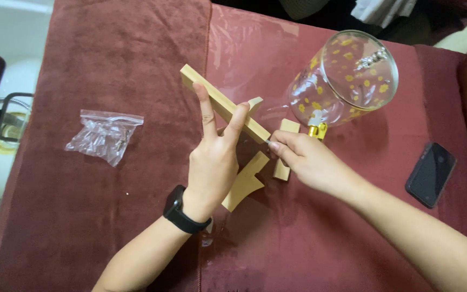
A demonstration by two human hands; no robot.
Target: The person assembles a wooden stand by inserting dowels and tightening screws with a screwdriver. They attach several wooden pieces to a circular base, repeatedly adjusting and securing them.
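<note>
Bag: clear crumpled zip bag (105, 135), near cushion's left edge.
Phone: dark blank screen (431, 174), near right edge.

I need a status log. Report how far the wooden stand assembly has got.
Done: some wooden pieces appear joined. In hand: left hand steadies the long wooden bar; right hand works at its lower end. Left: glass jar lies unmounted; a bag of small parts lies aside.
</note>
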